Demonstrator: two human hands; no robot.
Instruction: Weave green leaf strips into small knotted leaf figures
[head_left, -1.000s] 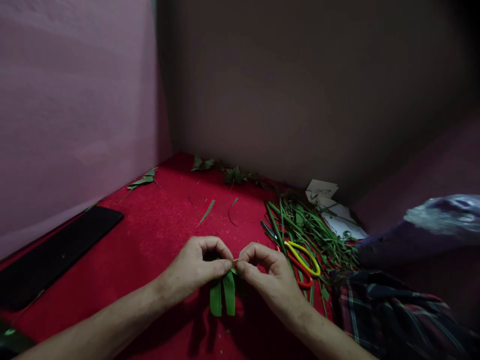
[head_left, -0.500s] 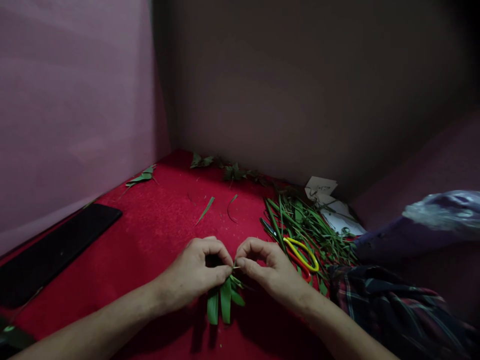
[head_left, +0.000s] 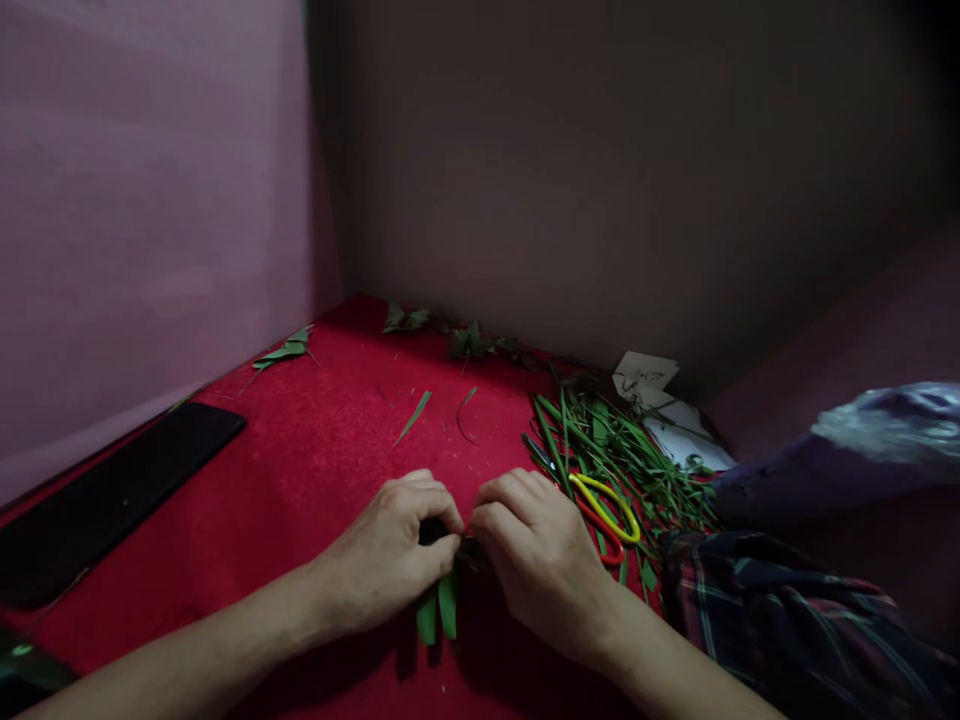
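My left hand (head_left: 397, 550) pinches a small bunch of green leaves (head_left: 437, 610) by its stem end, between thumb and forefinger. The leaf blades hang down below the fingertips, over the red cloth. Close against it, my right hand (head_left: 532, 560) is curled with its back turned up, its fingertips at the same stem end. What the right fingers grip is hidden behind them. Scissors (head_left: 609, 510) with yellow and red handles lie just right of my right hand, partly on a heap of cut green stems (head_left: 626, 450).
A long black object (head_left: 120, 500) lies at the left on the red cloth (head_left: 300, 470). Leaf scraps (head_left: 469, 342) line the back edge. White paper tags (head_left: 645, 372), a plaid cloth (head_left: 780, 600) and clear plastic wrap (head_left: 892, 420) are at the right.
My right hand has rolled over from an open-looped pinch, so its back now faces up and covers part of the leaves. My left hand keeps its pinch nearly in place.
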